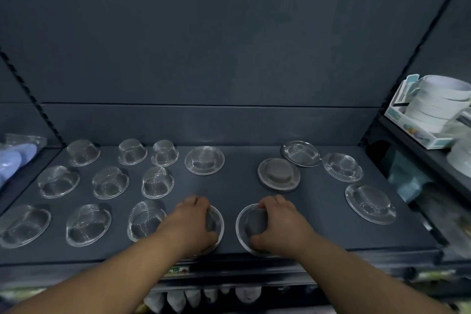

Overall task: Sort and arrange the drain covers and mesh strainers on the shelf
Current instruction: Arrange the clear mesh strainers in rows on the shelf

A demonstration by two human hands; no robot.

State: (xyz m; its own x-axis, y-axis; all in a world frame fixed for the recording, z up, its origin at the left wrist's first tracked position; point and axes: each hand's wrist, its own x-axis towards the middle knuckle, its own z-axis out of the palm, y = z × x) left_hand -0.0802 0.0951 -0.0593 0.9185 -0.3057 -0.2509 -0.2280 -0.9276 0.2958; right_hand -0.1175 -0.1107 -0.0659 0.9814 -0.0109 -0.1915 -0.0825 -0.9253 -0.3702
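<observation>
blue packet (pixel 15 158): far left, on the neighbouring shelf section, blurred.
shelf (pixel 242 186): dark and flat, with a dark back panel behind it.
domed mesh strainers (pixel 110 182): nine on the left half of the shelf, rims down, in three rows of three, each apart from its neighbours.
front-row strainer (pixel 145 220): rightmost of the near row, just beside the left wrist; contact cannot be told.
shallow strainer (pixel 204 160): alone at the back, right of the grid, with a wider rim.
left hand (pixel 193 222): palm down near the front edge, fingers curled over a cover and grasping it.
cover under left hand (pixel 216 222): on the shelf near the front edge, mostly hidden; only the right arc of its rim and some dark mesh show.
cover under right hand (pixel 248 222): near the front edge, just right of the other, apart from it; wide bright rim, dark centre.
right hand (pixel 277 224): palm down, fingers hooked over the far rim and thumb on the near rim, grasping this cover.
stack of covers (pixel 278 178): behind the right hand, several flat discs piled together.
right-side strainers (pixel 342 167): three shallow ones running from the back toward the front right.
tape rolls (pixel 438 102): white, stacked in a box on the next shelf, far right.
</observation>
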